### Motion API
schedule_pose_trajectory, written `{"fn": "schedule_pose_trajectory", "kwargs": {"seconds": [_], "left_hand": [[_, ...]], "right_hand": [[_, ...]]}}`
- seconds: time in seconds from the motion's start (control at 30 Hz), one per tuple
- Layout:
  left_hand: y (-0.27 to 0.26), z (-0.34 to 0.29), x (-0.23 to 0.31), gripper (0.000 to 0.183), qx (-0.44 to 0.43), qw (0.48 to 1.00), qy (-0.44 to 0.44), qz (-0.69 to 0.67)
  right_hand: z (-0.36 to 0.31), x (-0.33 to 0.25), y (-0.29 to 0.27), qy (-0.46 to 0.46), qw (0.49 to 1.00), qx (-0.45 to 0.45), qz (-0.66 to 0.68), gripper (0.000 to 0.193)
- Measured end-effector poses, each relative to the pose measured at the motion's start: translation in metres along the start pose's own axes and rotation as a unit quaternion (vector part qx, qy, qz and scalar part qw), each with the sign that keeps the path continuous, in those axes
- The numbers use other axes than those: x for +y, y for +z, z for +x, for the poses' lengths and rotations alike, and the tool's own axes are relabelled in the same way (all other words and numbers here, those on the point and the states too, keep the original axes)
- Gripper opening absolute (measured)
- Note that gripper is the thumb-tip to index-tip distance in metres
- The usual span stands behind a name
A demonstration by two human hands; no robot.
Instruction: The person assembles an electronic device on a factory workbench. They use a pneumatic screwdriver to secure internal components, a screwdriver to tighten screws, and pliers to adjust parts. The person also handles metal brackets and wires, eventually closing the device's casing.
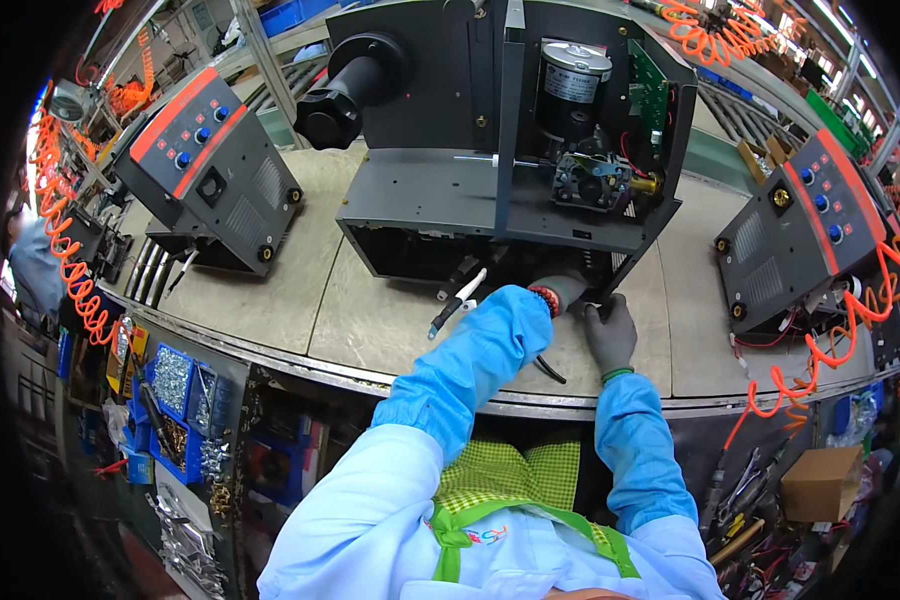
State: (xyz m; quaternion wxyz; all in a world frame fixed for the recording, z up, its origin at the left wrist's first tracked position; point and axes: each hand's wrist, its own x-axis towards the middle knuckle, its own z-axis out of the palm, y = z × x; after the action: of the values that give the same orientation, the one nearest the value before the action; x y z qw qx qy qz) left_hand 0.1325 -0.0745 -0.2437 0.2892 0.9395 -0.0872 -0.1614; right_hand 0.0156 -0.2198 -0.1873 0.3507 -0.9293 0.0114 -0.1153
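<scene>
An open grey metal machine cabinet stands on the bench in front of me. It carries a black spool holder at left and a motor with a silver cap at right. My left hand, in a grey glove, reaches into the low opening under the shelf; its fingers are hidden there. By the cabinet's lower right front corner is my right hand, also gloved, thumb and fingers drawn together; what they pinch is too small to make out. A cable with a white sleeve pokes out of the opening, and a black cable end lies below my left wrist.
Similar grey machines with orange-edged panels stand at left and right. Coiled orange air hoses hang on both sides. Blue bins of screws sit below the bench edge at left; a cardboard box and hand tools are low at right.
</scene>
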Motion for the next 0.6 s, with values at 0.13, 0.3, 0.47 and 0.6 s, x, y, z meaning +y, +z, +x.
{"fn": "schedule_pose_trajectory", "kwargs": {"seconds": [0.13,0.3,0.47,0.6], "left_hand": [[0.007,0.008,-0.009,0.051,0.048,0.996,0.066,-0.045],[0.009,0.007,-0.012,0.050,0.113,0.984,0.118,-0.076],[0.003,-0.009,0.017,0.050,0.090,0.991,0.060,-0.075],[0.010,-0.016,0.010,0.056,0.138,0.980,0.056,-0.129]], "right_hand": [[0.001,0.004,0.002,0.002,1.000,0.002,0.004,0.034],[0.000,0.001,0.001,0.005,1.000,0.000,-0.002,0.035],[-0.001,-0.001,-0.003,0.015,1.000,-0.010,-0.007,0.034],[0.001,-0.006,-0.003,0.020,1.000,-0.010,-0.005,0.033]]}}
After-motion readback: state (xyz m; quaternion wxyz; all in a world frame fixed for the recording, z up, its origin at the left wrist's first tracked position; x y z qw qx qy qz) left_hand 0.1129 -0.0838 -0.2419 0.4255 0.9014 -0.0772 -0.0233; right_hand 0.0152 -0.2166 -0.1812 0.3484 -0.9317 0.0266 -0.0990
